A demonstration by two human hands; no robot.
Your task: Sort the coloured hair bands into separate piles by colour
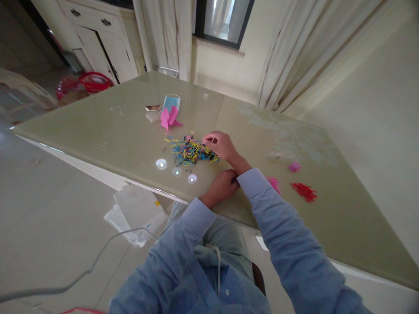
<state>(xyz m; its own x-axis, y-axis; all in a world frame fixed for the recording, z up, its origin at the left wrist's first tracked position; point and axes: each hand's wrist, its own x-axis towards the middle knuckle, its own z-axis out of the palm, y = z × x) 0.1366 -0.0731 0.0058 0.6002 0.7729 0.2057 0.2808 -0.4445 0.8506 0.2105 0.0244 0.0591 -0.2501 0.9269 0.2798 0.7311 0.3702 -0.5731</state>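
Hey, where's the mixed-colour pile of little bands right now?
In the head view, the pile lies just left of centre on the table, with the right hand at its right edge and the pink paper beyond it.

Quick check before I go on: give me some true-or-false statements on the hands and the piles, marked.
1. The right hand is at the mixed-colour pile. True.
2. The red pile lies left of the mixed-colour pile. False: it lies to the right.
3. The left hand is nearer the table's near edge than the right hand. True.
4. The mask near the pink paper is yellow. False: it is blue.
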